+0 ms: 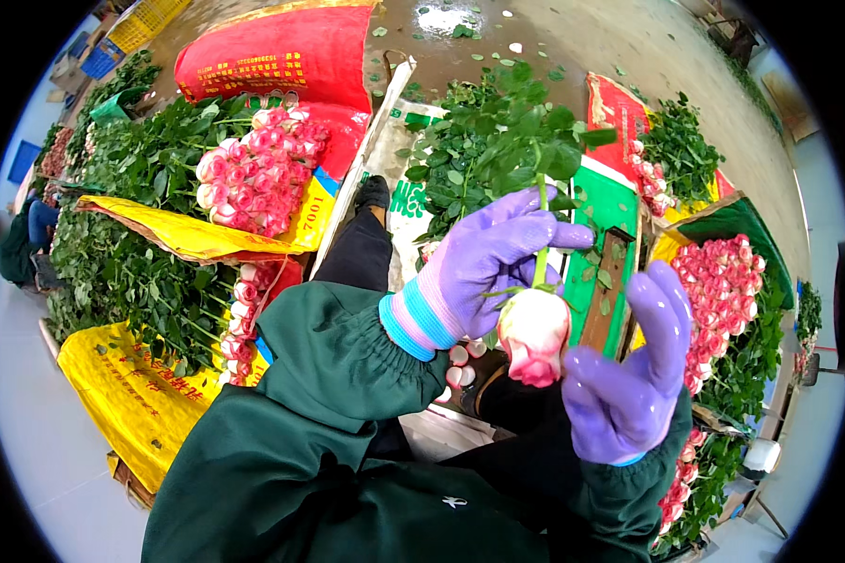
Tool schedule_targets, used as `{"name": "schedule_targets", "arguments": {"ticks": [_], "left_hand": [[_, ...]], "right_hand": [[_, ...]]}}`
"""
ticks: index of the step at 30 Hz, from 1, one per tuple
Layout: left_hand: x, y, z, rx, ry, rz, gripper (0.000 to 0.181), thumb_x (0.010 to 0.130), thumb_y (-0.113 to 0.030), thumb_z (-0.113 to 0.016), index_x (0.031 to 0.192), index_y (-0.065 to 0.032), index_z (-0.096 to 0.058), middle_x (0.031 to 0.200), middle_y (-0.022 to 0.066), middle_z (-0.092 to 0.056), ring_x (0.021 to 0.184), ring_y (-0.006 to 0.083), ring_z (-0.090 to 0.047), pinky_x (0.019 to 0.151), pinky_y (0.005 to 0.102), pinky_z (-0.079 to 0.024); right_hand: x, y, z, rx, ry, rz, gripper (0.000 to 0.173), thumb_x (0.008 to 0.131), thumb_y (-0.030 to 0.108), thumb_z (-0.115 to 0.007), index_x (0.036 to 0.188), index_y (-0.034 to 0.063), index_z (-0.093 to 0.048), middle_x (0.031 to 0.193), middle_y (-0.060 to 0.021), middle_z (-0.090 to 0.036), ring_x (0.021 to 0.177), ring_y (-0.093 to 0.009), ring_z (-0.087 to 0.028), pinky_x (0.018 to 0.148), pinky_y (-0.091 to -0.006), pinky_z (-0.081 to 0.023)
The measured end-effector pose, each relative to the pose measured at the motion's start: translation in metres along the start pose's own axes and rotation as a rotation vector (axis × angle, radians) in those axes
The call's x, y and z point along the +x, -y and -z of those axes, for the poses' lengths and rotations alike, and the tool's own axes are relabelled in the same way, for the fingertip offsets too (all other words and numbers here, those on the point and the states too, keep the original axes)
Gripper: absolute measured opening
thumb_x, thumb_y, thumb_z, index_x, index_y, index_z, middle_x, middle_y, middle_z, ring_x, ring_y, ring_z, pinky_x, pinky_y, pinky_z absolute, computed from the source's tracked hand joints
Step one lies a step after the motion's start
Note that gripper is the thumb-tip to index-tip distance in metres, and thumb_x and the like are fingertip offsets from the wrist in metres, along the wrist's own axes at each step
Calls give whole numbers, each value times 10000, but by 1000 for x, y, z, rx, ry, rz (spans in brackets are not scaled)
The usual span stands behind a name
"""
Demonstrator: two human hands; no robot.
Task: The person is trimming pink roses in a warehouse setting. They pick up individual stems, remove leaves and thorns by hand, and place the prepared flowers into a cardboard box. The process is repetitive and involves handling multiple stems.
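Observation:
My left hand [496,257], in a purple coated glove with a striped cuff, holds a single rose by its green stem [541,197]. The pink-and-white rose bloom [534,334] hangs head down toward my body, and its leaves [514,127] spread away beyond my fingers. My right hand [627,373], gloved the same way, is raised just right of the bloom with its fingers apart and nothing in it. Its thumb side comes close to the petals; whether it touches them I cannot tell. Loose petals [460,369] lie below my left wrist.
Bundled pink roses [271,169] lie at left between red [282,56] and yellow sacking [141,387]. More rose bunches [718,295] stand at right. A brown bar [602,302] lies on a green-and-white sheet [623,204]. Another person [21,243] sits at far left. Leaves litter the wet floor [429,42].

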State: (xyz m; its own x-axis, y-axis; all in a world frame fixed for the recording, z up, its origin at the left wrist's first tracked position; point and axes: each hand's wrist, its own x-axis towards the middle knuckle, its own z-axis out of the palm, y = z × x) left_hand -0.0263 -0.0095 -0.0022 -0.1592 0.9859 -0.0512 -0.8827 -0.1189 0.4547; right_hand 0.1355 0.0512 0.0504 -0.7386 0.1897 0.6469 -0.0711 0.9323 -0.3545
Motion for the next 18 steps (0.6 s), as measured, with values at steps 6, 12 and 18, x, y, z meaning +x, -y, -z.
{"name": "schedule_targets", "arguments": {"ticks": [6, 12, 18], "left_hand": [[1, 7, 7, 81, -39, 34, 487, 878, -158, -480, 1292, 9, -285, 1112, 137, -560, 839, 155, -602, 738, 267, -491], [3, 1, 25, 633, 208, -251, 475, 794, -111, -593, 1224, -50, -401, 1084, 131, -575, 913, 197, -594, 860, 343, -449], [13, 10, 31, 626, -41, -129, 478, 700, -110, -663, 1150, -61, -508, 1136, 111, -547, 1099, 252, -490, 1003, 375, -300]], "right_hand": [[6, -3, -4, 1, 52, 34, 307, 523, 62, -700, 822, 118, -660, 1075, -149, -545, 1031, -357, -501, 849, -438, -428], [-1, -25, 1, 173, -10, 11, 221, 674, 143, -675, 881, 92, -618, 1106, -165, -538, 1054, -385, -483, 882, -461, -382], [-7, -49, 5, 397, -265, 29, 164, 593, 144, -634, 735, 88, -572, 975, -121, -562, 1000, -346, -494, 865, -439, -397]]}}
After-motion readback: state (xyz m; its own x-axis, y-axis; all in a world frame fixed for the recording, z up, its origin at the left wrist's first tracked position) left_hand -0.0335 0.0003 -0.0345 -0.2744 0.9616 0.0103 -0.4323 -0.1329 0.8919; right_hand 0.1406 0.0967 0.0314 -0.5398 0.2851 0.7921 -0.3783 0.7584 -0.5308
